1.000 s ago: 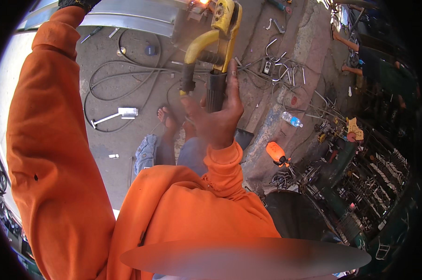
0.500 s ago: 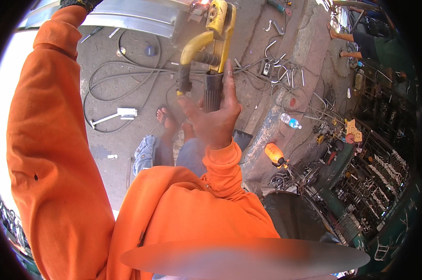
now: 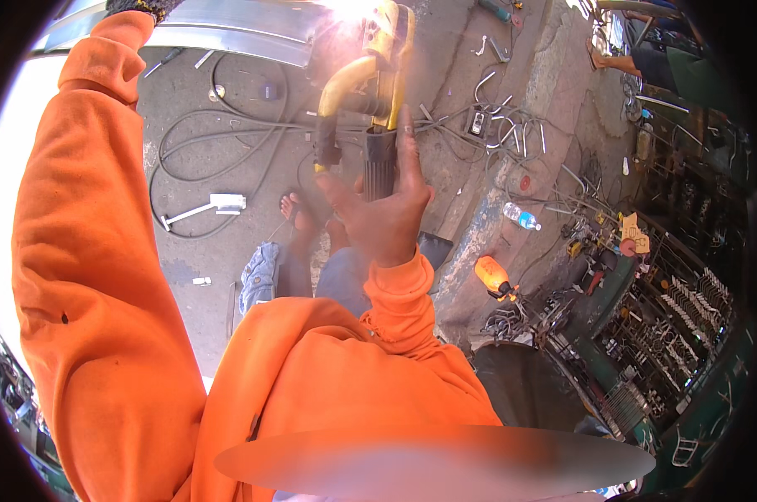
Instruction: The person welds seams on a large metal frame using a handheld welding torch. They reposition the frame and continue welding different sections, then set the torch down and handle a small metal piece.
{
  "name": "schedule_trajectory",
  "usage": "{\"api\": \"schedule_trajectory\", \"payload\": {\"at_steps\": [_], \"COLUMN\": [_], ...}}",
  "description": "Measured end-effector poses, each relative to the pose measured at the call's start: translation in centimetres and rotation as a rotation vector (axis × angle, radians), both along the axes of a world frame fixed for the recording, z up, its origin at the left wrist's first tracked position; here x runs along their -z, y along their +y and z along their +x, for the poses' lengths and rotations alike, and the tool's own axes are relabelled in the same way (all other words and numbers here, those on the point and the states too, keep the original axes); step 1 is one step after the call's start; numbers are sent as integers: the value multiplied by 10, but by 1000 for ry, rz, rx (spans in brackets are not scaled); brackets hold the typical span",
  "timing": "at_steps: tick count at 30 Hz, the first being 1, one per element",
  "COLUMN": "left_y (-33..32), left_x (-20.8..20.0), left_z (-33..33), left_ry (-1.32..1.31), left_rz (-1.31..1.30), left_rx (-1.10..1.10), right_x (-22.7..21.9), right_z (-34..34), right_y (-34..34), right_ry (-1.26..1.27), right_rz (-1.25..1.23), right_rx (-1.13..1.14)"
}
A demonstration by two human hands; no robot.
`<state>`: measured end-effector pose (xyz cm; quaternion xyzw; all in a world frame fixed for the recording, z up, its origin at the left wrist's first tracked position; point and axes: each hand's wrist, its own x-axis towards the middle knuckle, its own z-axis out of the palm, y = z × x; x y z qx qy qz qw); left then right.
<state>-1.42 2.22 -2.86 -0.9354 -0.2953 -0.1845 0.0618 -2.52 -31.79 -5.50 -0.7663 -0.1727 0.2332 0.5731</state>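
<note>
In my right hand (image 3: 387,219) is a yellow welding electrode holder (image 3: 381,159) with a black ribbed handle. My fingers wrap the handle, the forefinger lies along its side, and the thumb is by the lower end of the curved lever. A bright welding arc (image 3: 352,8) glares at the holder's far end, washing out what it touches. My left hand (image 3: 144,7) wears a dark knitted glove and reaches to the top left edge, beside a shiny metal sheet (image 3: 253,38). Its fingers are out of the picture.
Looped cable (image 3: 165,159) lies on the ground left of my feet. A white-headed tool (image 3: 228,202) rests by it. To the right are a water bottle (image 3: 522,217), an orange bottle (image 3: 496,278), metal offcuts and a cluttered rack (image 3: 671,326). Another person's leg (image 3: 619,64) shows at upper right.
The small glow at the far end of the electrode holder has flared into a bright white arc. My right hand and the holder have hardly moved; the left arm stays in place.
</note>
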Motion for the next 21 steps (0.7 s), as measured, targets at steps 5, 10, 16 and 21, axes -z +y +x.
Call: {"api": "schedule_trajectory", "payload": {"at_steps": [5, 10, 16, 21], "left_y": [16, 37, 24, -5], "left_x": [18, 44, 29, 1], "left_z": [-6, -5, 2, 7], "left_ry": [-42, -166, -58, -49], "left_rz": [141, 81, -19, -76], "left_rx": [93, 87, -64, -78], "right_x": [-3, -4, 4, 7], "right_z": [1, 3, 0, 2], "right_y": [1, 0, -1, -4], "right_ry": [-38, 23, -10, 43], "right_rz": [-8, 0, 130, 118], "right_rx": [2, -8, -13, -15]}}
